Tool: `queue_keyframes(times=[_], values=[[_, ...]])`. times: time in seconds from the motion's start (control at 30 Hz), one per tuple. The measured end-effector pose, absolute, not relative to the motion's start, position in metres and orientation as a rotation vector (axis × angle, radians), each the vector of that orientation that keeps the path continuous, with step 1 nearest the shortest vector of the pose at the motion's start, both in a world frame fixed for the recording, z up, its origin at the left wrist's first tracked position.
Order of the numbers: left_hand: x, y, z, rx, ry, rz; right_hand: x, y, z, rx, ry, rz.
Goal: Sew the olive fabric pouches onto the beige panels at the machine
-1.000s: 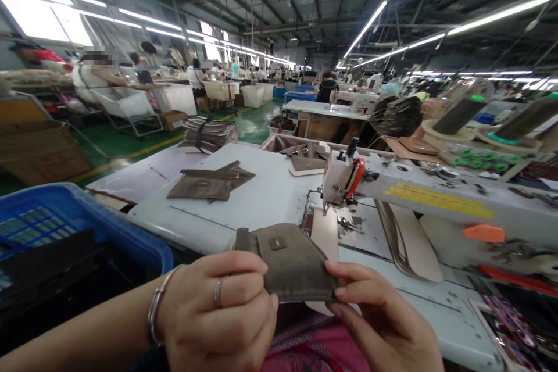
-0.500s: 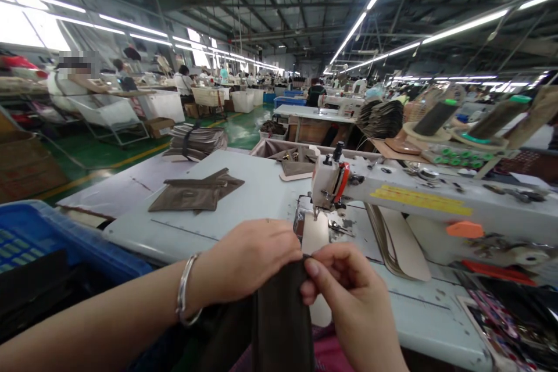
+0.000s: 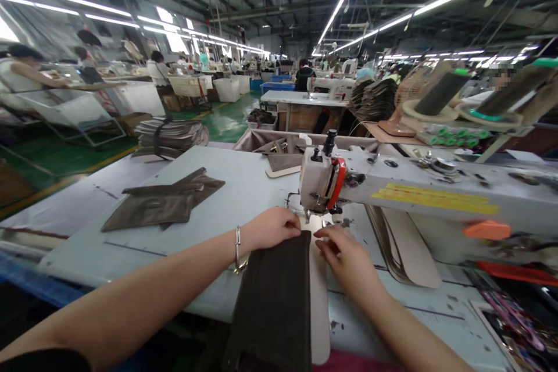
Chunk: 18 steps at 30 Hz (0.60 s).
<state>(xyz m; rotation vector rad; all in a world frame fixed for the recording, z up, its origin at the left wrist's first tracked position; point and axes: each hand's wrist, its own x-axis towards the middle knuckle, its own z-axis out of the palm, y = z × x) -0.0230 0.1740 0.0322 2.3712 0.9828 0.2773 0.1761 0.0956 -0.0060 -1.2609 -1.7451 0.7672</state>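
A dark brown leather-like piece [image 3: 274,302] lies lengthwise toward me on a pale panel [image 3: 320,314] with rounded corners. My left hand [image 3: 272,229] pinches the far left edge of the dark piece, just short of the sewing machine's [image 3: 320,183] needle area. Just off its far right corner is my right hand [image 3: 346,253], with curved fingers apart and nothing visible between them. The pale panel reaches up to the presser foot [image 3: 307,216]. My left wrist wears a silver bracelet [image 3: 238,250].
Brown sewn pieces [image 3: 152,206] lie left on the machine table [image 3: 209,244]. A strapped stack [image 3: 170,136] stands behind them. Pale panels [image 3: 405,247] rest under the machine arm, and thread cones [image 3: 442,93] stand behind it. Small tools [image 3: 510,308] fill the right corner.
The dark piece has moved forward and now lies flatter over the pale panel, near the needle. My right hand has let go of its edge. The camera view has shifted right.
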Motion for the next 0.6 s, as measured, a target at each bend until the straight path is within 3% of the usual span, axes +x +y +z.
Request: queue_keyframes(times=[0.27, 0.6], values=[[-0.002, 0.208, 0.005, 2.382, 1.178, 0.309, 0.189, 0.121, -0.034, -1.248, -2.205, 0.344], [0.0, 0.209, 0.003, 2.403, 1.244, 0.334, 0.188, 0.121, -0.033, -1.33, -2.329, 0.249]])
